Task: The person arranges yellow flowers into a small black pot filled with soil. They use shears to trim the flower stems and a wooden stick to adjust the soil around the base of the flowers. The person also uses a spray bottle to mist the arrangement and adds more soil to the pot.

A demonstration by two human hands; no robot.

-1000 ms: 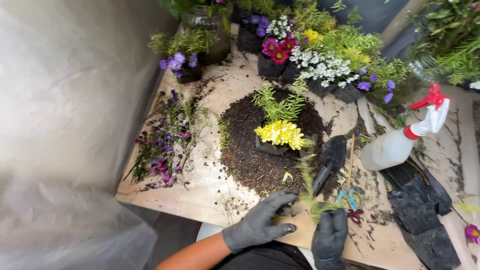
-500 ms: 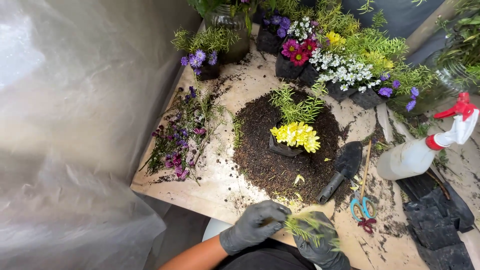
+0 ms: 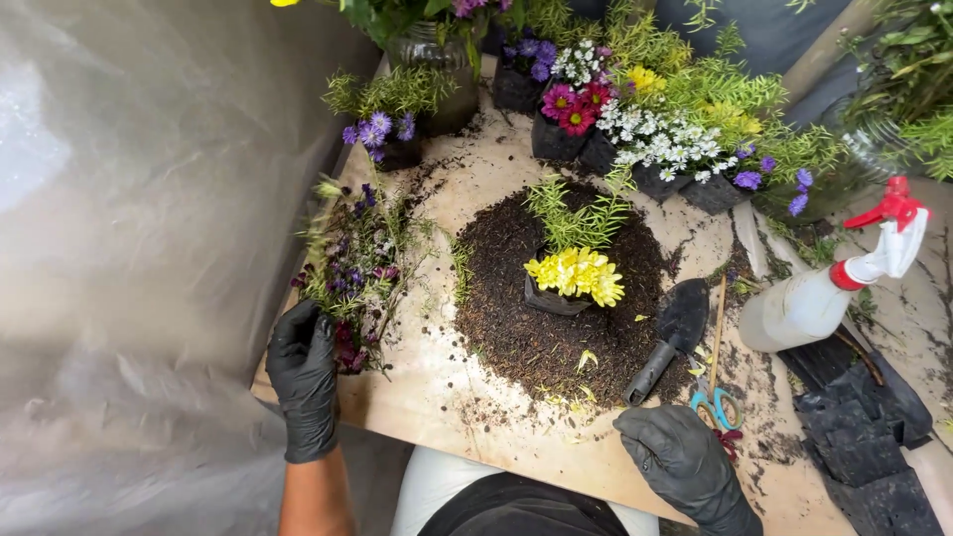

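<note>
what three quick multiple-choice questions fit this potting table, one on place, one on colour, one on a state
1. Where does the yellow flower clump sit?
A. in the middle of the soil mound
B. beside the spray bottle
C. under the scissors

2. What colour is the spray bottle's trigger?
A. blue
B. red
C. green

3. What is the left hand doing?
A. gripping the trowel
B. resting flat on bare board
C. touching the bunch of purple flowers

Answers:
1 A: dark soil rings the yellow blooms on all sides.
2 B: the trigger atop the white bottle is red.
3 C: the gloved fingers lie at the bunch's stem end, while the right hand rests near the trowel handle.
</note>
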